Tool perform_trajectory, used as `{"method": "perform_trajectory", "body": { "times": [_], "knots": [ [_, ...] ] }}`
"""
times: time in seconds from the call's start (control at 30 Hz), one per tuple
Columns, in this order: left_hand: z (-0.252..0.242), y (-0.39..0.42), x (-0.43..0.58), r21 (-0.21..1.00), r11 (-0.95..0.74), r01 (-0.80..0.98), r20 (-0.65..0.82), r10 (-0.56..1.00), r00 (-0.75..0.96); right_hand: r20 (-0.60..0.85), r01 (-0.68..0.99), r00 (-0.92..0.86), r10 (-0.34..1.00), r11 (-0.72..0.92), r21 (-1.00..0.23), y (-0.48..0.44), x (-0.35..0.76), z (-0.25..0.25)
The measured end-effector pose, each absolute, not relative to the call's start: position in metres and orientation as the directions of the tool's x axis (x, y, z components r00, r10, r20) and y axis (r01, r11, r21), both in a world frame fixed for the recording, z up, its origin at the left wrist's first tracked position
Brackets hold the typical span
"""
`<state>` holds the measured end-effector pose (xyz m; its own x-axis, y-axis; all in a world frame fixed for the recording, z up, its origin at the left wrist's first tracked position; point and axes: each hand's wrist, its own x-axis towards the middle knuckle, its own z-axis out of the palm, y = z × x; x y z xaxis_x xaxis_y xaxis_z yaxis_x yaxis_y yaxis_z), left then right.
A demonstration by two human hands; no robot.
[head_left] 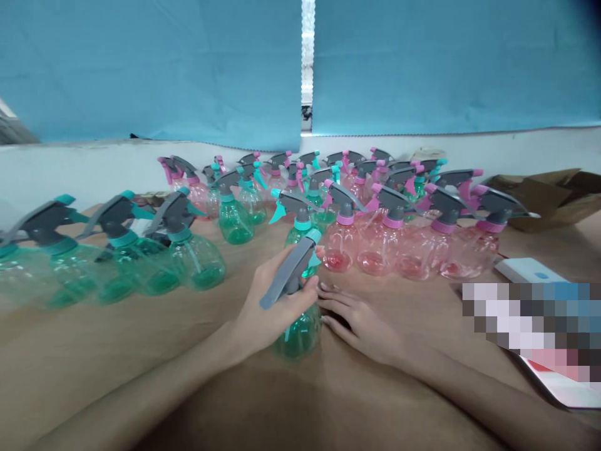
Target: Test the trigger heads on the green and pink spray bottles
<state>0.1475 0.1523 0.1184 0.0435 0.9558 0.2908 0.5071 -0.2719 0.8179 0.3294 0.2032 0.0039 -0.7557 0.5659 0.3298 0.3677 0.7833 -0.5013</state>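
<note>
My left hand (270, 304) is wrapped round the neck of a green spray bottle (298, 332) with a grey trigger head (288, 269), which stands on the brown table (94, 338) in front of me. Beside the bottle's right side my right hand (359, 319) lies flat on the table with fingers stretched out, fingertips touching or nearly touching the bottle. It holds nothing.
Several green spray bottles (192, 250) stand at the left and several pink ones (389, 244) at the right and back. A white flat object (530, 269) and a blurred patch lie at the right. Brown cardboard (554, 197) sits far right. Blue curtains hang behind.
</note>
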Motion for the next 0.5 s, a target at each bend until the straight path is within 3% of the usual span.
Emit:
{"method": "perform_trajectory", "body": {
  "times": [0.2,0.37,0.5],
  "knots": [
    [0.122,0.156,0.142,0.772,-0.29,0.566,0.276,0.954,0.113,0.319,0.376,-0.76,0.566,0.783,-0.495,0.203,0.33,0.006],
    [0.127,0.154,0.141,0.707,-0.404,0.58,0.411,0.903,0.128,0.316,0.388,-0.758,0.57,0.785,-0.483,0.203,0.33,0.002],
    [0.131,0.152,0.139,0.707,-0.421,0.567,0.406,0.899,0.162,0.307,0.4,-0.765,0.567,0.791,-0.463,0.204,0.328,-0.002]
  ]
}}
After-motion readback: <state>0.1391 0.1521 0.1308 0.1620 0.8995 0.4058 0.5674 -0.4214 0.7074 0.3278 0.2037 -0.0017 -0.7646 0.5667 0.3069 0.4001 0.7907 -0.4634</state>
